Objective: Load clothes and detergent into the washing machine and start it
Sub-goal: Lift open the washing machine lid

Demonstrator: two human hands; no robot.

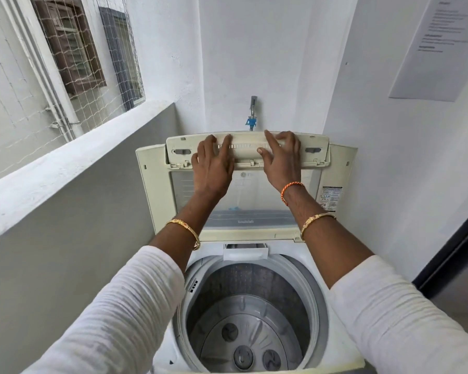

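Pressing raised lid [333, 168], left hand [214, 168], right hand [280, 160], drum [243, 317] bare

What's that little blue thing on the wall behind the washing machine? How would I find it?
Start at the washing machine with its raised lid, which both hands are holding. Look just above the lid's top edge at the white back wall, where a metal tap sticks out. The blue thing is the hose connector under that tap, the only bright blue spot on the wall.
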